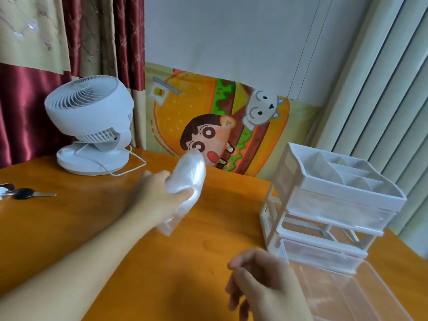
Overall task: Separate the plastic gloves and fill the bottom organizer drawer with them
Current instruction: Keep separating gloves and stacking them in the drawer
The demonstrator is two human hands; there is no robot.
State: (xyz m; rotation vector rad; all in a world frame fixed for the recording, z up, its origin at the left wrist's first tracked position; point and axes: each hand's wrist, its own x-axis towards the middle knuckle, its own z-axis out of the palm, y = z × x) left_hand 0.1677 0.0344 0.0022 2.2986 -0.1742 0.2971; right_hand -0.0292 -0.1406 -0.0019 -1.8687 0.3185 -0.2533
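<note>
On orange wooden worktop [69, 228]: one white round desk fan [90, 121] with white cord, far left corner; one dark-headed key [30, 194] at left edge, beside a pale blurred item, cut off. One white plastic desk organizer [324, 205], right side, with divided open top tray and one frosted drawer shut beneath it. One clear plastic bottom drawer [342, 295] pulled out toward the viewer, contents not discernible. One cartoon burger-print cloth [208, 126] against the rear wall; red and beige curtains [34, 66] at left.

One bunch of clear crinkled plastic gloves [185, 184], raised above mid-worktop, well apart from the drawer. Left hand [159, 195]: arm extended forward, grip clamped round the bunch, thumb across its front. Right hand [261, 283]: low, just beside the pulled-out drawer, fingers loosely curled, holding nothing visible.
</note>
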